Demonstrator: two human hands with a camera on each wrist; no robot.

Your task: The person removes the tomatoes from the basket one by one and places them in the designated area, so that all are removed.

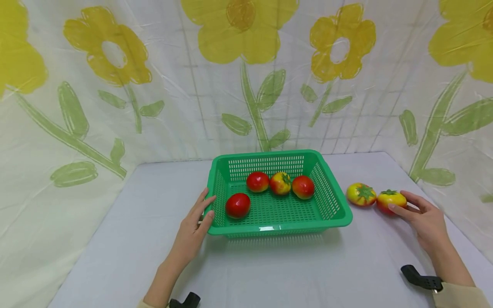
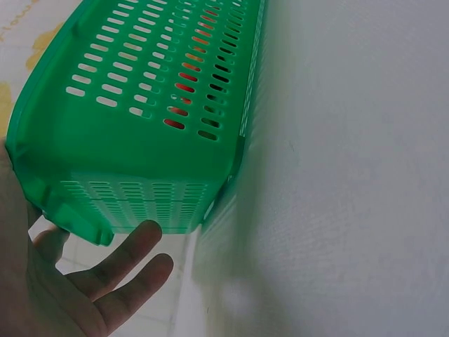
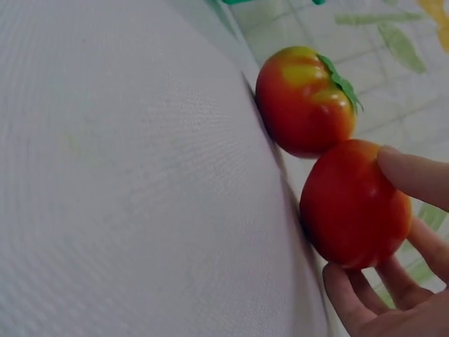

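A red-and-yellow tomato (image 1: 390, 199) with a green leafy top sits to the right of the green basket (image 1: 281, 210), in the grasp of a person's right hand (image 1: 428, 220). The thumb lies on one side and curled fingers on the other, parted only by the fruit's width (whether it is lifted off the table cannot be told). Between it and the basket's right side is a second tomato (image 1: 361, 194), up against the held one and also green-topped.

Inside the basket are four more: a red tomato (image 1: 238, 205) near the left wall, and a close row of three toward the back wall, made up of another red one (image 1: 258, 182), a yellow-and-red one (image 1: 280, 184) with its leaves showing, and a red-orange one (image 1: 303, 187).

At the basket's left rim rests the left hand (image 1: 190, 231), fingers spread and mostly straight, touching the edge without closing round it.

Beneath the basket stretches a white-covered table (image 1: 289, 273); behind it hangs a pale curtain (image 1: 169, 47) printed with yellow flowers and green stems.
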